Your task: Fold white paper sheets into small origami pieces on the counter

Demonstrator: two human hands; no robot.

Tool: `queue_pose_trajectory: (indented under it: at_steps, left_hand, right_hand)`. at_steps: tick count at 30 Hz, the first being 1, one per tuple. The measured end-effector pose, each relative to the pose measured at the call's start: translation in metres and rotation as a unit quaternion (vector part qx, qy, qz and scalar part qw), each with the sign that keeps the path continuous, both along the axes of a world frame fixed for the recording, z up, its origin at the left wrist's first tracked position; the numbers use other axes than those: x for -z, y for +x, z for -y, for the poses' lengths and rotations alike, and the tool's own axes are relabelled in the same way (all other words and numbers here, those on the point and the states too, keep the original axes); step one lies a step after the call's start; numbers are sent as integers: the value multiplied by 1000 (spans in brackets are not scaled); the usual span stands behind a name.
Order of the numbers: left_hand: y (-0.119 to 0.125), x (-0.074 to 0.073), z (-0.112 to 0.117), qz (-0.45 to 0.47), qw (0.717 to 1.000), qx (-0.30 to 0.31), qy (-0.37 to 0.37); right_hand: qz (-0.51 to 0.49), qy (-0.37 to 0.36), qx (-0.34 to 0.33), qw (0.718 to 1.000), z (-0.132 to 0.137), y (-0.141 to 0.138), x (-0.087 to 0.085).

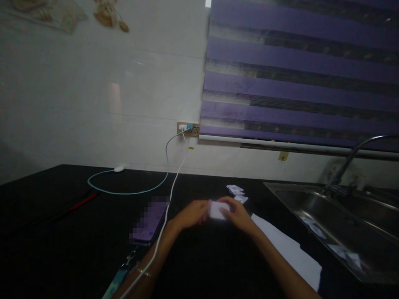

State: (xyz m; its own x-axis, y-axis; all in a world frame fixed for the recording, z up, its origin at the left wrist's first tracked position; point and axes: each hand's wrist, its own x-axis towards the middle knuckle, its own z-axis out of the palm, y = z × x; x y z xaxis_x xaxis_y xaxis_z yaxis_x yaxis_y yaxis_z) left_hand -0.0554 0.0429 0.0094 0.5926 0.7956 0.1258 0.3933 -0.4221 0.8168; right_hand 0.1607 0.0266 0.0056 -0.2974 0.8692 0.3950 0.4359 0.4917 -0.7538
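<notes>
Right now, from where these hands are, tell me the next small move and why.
Probably press the small white paper flatter with the right thumb: the left hand and right hand hold it between them, and that thumb lies across its face. Blur hides any crease, so this is only a judgement.

Kitchen, steel sink (296, 203), curved faucet (352, 155), dark counter (199, 257), tiled wall (93, 83)

from mid-view, a purple striped blind (296, 85) hangs at two o'clock, a steel sink (336, 228) sits at four, and a phone (151, 224) lies at seven.
</notes>
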Motion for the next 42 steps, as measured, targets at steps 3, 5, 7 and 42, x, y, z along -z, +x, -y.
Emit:
queue_pose_trajectory:
  at_steps: [3,5,7,42]
  left_hand:
    - [-6,-11,5,-100,983,-89,125]
    - [-12,-17,8,-168,960,-142,174]
    - [-19,-18,11,-233,931,-198,198]
    - [-112,-19,-11,-351,902,-222,120]
  right_hand:
    - [-10,-14,-8,1000,-1,3,1]
    - [-14,-20,-2,1000,-1,2,1]
    - [-22,-23,4,999,-1,1,0]
    - [-35,-39,4,999,-4,5,5]
